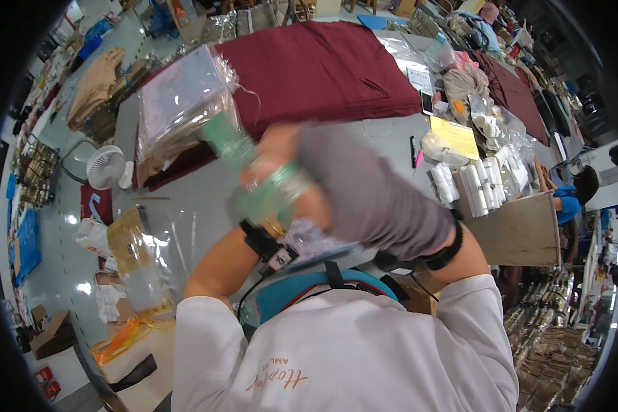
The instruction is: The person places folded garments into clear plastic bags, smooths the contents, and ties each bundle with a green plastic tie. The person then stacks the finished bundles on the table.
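Both hands are close together over the grey table, blurred by motion. My right hand, below a grey sleeve cover, is on a green thing in clear plastic, seemingly gripping it. More green plastic-wrapped material lies across my left hand, partly hiding it; its grip is unclear. The left wrist wears a black strap and a gold-coloured bracelet. Under the hands, near the table's front edge, is a patterned item in clear plastic. Left of them, clear-bagged folded goods are stacked.
A dark red cloth covers the table's far side. To the right are a phone, a black pen, a yellow paper and white rolls. A small white fan stands left. Another person is at far right.
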### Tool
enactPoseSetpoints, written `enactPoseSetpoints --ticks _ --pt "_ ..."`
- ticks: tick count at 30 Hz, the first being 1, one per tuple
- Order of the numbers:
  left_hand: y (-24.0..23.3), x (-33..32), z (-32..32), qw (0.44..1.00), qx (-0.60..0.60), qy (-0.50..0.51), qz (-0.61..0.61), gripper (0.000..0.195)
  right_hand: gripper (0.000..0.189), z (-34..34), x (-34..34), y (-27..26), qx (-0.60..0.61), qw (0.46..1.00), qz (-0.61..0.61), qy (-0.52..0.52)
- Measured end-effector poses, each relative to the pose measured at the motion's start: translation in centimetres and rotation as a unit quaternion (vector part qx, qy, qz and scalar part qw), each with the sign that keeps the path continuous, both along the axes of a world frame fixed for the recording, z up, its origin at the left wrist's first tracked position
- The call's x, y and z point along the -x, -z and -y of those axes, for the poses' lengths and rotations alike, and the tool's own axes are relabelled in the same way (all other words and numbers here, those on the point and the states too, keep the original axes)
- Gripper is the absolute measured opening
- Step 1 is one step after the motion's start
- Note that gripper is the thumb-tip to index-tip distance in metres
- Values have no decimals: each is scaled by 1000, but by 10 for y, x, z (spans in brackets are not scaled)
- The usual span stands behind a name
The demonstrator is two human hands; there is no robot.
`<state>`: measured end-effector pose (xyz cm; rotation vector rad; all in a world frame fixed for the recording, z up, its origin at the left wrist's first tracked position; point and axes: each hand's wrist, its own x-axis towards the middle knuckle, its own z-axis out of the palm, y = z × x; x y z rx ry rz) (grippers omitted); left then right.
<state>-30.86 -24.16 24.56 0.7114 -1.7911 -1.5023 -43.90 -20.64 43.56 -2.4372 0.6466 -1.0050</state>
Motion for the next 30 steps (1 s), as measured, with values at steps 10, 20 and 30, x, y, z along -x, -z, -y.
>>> enactPoseSetpoints --ticks 10,20,30 --pt "168 -155 -52 633 -387 -319 -590 40 62 59 274 315 -661 548 459 230" --pt "88 -55 -68 613 -293 -543 -494 24 28 84 211 377 -757 349 546 87" --pt "131 -93 -35 495 -286 -714 -404 26 51 98 263 327 -795 383 468 -47"
